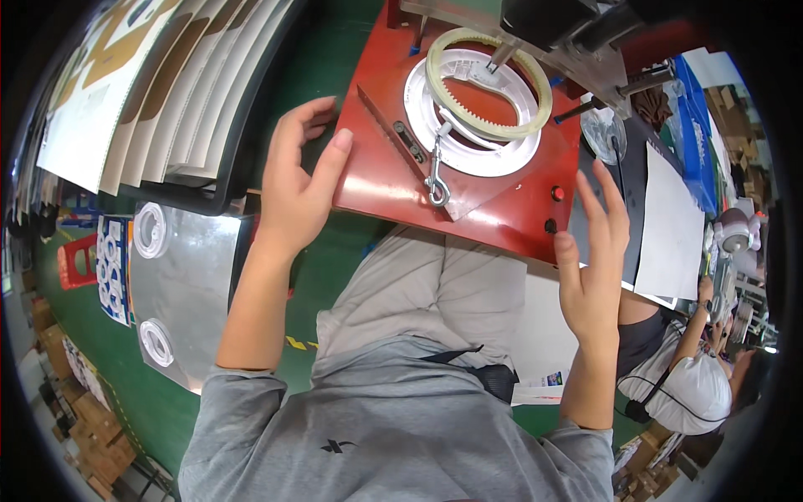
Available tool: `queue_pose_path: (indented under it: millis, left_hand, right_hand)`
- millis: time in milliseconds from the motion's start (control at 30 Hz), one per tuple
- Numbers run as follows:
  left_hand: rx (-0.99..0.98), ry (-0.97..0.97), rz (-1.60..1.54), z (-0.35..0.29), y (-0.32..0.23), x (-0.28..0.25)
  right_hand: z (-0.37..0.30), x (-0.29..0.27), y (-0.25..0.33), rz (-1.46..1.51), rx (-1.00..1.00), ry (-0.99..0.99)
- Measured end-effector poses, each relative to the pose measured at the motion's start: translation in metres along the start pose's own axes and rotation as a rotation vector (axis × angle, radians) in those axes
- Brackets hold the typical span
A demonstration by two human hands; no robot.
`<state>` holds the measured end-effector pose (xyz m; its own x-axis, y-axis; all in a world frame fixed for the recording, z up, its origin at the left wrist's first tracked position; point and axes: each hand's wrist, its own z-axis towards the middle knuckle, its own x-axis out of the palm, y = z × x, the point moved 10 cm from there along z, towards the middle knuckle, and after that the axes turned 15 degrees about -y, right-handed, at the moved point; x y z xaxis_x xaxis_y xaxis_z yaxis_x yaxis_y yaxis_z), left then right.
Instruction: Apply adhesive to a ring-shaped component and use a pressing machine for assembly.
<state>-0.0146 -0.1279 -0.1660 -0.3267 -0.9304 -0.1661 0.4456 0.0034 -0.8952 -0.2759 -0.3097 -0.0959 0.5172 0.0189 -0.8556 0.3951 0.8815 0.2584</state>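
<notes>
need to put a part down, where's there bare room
Red machine base: its near edge between your left hand and the snap hook, and between hook and red button. Silver tabletop: between its two white rings. Crowded: the base's far half, where a toothed ring overlaps a white ring.

On the head feed I saw the left hand [301,180] holding nothing, its fingers loosely curled and its thumb at the left edge of a red base [381,180]. The right hand [595,272] was also empty, fingers spread, near a red button [558,193] and a black knob [550,226]. Between the hands I made out a cream toothed ring [502,131] tilted over a white ring [481,163], with a metal snap hook [437,186] beside them. Leftward, I could see sheets [192,109] in a black rack [222,201] and a metal table [192,272].
</notes>
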Motion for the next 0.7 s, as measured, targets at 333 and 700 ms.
queue_pose_path:
  millis: [333,700]
  left_hand:
    - [0.643,-0.027,0.110,-0.068,-0.146,0.033]
    - [0.222,-0.121,-0.227,0.008,-0.092,0.016]
  right_hand:
    - [-0.020,0.059,0.137,1.768,0.481,0.270]
    - [0.023,0.003,0.075,0.973,0.086,-0.256]
